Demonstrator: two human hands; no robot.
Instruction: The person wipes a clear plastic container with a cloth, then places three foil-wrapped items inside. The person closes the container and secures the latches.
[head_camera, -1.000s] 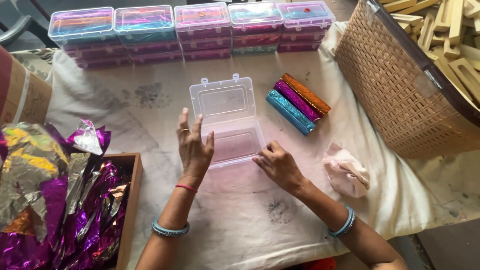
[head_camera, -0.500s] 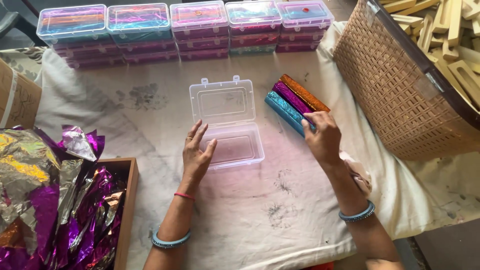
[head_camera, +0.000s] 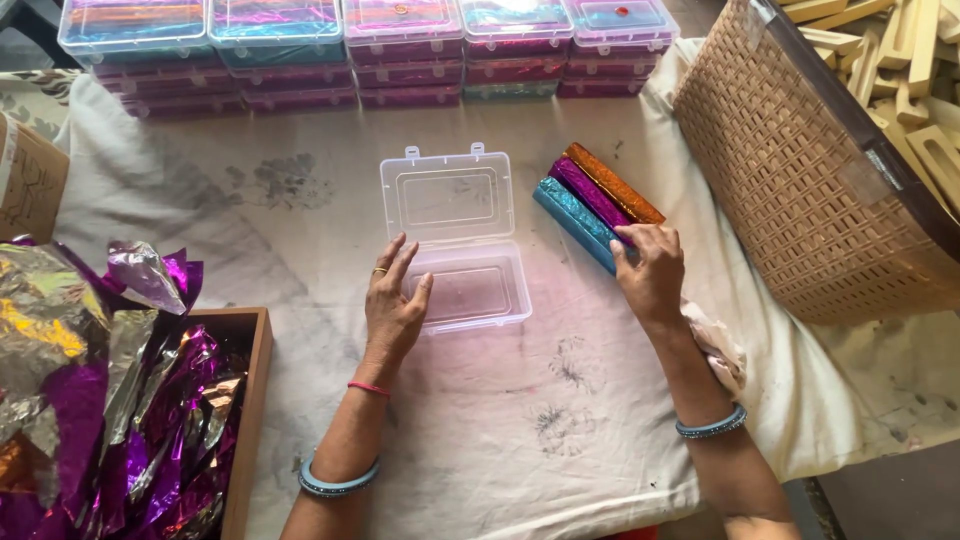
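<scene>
Clear box (head_camera: 458, 240) lies open; 3 foil sticks (head_camera: 596, 203) just beside (blue, purple, orange).

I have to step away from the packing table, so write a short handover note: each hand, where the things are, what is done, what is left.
Left hand: flat and open, resting on the left edge of the open clear box.
Right hand: on the near ends of the three foil-wrapped sticks (orange, purple, teal) lying right of the box; a firm grasp cannot be confirmed.
Done: filled boxes stacked along the far edge; the box is open on the cloth.
Left: the box is empty and its lid open; the sticks are not yet in it.
</scene>
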